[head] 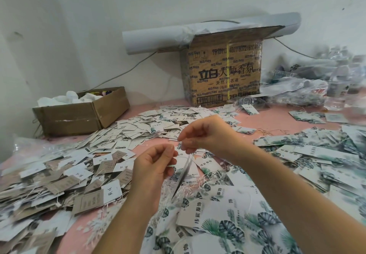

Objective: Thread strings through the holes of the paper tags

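Both my hands are raised over the pink table, close together at the centre. My right hand pinches the top of a thin string, from which a blurred paper tag hangs edge-on. My left hand sits just left of it, fingers curled and pinching near the same string; exactly what its fingertips hold is hard to tell. Heaps of small white and brown tags cover the left of the table. Larger tags with green leaf prints lie below and to the right. Loose white strings lie under the hanging tag.
An open cardboard box with white stuffing stands at the back left. A tall printed carton with a grey roll on top stands at the back centre. Clear plastic bags pile at the back right. A cable runs along the wall.
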Demonstrator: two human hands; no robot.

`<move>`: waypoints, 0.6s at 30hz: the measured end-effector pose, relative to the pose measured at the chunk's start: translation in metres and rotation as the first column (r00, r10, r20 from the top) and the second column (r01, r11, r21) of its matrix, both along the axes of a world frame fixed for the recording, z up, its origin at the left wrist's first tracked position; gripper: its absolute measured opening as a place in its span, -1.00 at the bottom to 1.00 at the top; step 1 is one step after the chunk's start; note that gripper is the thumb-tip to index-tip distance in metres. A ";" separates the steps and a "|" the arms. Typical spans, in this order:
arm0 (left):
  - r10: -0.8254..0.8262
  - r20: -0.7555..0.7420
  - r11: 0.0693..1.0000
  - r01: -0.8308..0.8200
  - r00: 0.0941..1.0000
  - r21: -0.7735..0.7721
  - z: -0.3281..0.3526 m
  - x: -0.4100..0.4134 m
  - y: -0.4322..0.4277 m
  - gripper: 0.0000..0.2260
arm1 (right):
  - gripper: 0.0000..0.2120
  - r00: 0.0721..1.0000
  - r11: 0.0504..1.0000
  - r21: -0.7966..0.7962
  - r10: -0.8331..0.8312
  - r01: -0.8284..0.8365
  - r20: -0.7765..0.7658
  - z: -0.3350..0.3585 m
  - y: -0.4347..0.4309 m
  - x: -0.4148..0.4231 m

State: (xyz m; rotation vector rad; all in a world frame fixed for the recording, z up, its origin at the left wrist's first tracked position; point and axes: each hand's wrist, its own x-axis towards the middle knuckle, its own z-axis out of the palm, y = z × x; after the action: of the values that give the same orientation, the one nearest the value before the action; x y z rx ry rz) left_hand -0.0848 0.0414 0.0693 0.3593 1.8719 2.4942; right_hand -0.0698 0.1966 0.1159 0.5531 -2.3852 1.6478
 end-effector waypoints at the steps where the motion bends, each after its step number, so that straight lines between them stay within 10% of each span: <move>1: -0.003 -0.015 1.000 0.003 1.000 -0.015 0.000 0.001 0.000 -0.85 | -0.81 1.000 1.000 0.015 0.009 -0.009 0.000 0.000 -0.001 0.000; 18: -0.006 -0.223 0.977 -0.042 0.975 -0.210 -0.004 0.002 0.002 -0.91 | -0.94 0.994 0.986 0.142 -0.073 0.084 -0.086 0.000 -0.007 0.002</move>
State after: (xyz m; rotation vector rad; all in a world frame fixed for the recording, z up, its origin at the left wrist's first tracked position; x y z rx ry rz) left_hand -0.0828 0.0438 0.0653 0.6418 2.2081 2.3150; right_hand -0.0677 0.1895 0.1164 0.5313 -2.4477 1.4007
